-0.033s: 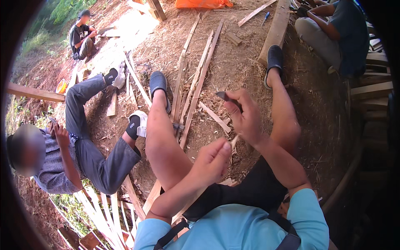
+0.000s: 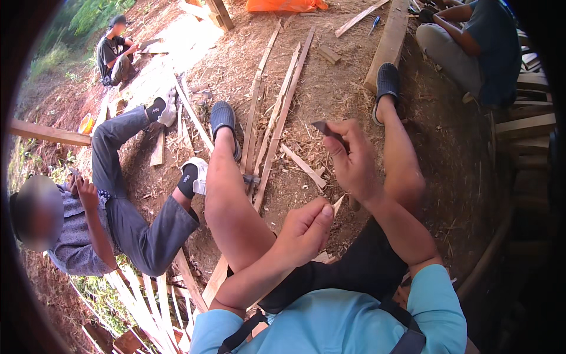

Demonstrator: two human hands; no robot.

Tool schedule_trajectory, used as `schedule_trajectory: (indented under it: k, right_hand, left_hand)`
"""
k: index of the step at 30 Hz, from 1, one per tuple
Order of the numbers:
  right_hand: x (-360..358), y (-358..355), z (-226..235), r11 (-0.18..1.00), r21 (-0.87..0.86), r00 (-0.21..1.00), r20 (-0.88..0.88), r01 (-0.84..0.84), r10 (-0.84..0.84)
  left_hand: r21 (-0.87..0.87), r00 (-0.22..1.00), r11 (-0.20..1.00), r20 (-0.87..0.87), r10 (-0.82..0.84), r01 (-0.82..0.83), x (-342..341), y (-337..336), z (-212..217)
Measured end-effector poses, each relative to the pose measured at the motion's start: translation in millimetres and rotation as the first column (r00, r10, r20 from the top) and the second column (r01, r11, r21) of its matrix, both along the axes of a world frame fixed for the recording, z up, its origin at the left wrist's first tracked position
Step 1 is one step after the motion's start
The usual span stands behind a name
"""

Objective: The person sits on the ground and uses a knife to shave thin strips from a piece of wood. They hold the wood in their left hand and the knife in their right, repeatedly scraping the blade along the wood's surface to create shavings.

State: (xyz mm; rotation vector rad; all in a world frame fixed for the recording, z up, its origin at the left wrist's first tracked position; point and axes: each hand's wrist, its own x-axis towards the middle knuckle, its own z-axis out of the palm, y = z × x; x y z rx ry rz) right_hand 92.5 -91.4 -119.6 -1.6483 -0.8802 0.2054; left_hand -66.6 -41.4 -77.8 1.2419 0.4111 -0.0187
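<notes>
On the left I saw a seated person (image 2: 121, 212), then wood strips (image 2: 292, 94) farther off. Near centre, the left hand (image 2: 306, 230) gripped a pointed stick (image 2: 338, 205); rightward and farther, the right hand (image 2: 354, 154) clasped a dark blade (image 2: 328, 130), apart from the stick.

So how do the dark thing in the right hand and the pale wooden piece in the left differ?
The dark thing is blackish; the pale wooden piece is cream. The dark thing's tip points up-left in the picture, the pale wooden piece's up-right. The dark thing is in the right hand, the pale wooden piece in the left hand. Both narrow to a point, partly hidden.
</notes>
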Motion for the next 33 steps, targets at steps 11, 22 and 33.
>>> schedule_trajectory:
  k: [11,22,33]
  right_hand:
    - [-23,-17,7,0.900,0.005,0.900,-0.030,-0.436,0.436]
    - [-29,-15,7,0.933,0.003,0.933,0.008,-0.361,0.361]
    - [-32,-7,-6,0.998,-0.021,0.997,-0.055,-0.053,0.052]
  left_hand:
    - [-0.127,0.938,0.932,-0.108,0.328,-0.340,0,40,-3]
    - [-0.127,0.945,0.939,-0.118,0.305,-0.319,-1,42,-3]
    - [-0.081,0.952,0.953,-0.120,0.281,-0.291,6,38,-3]
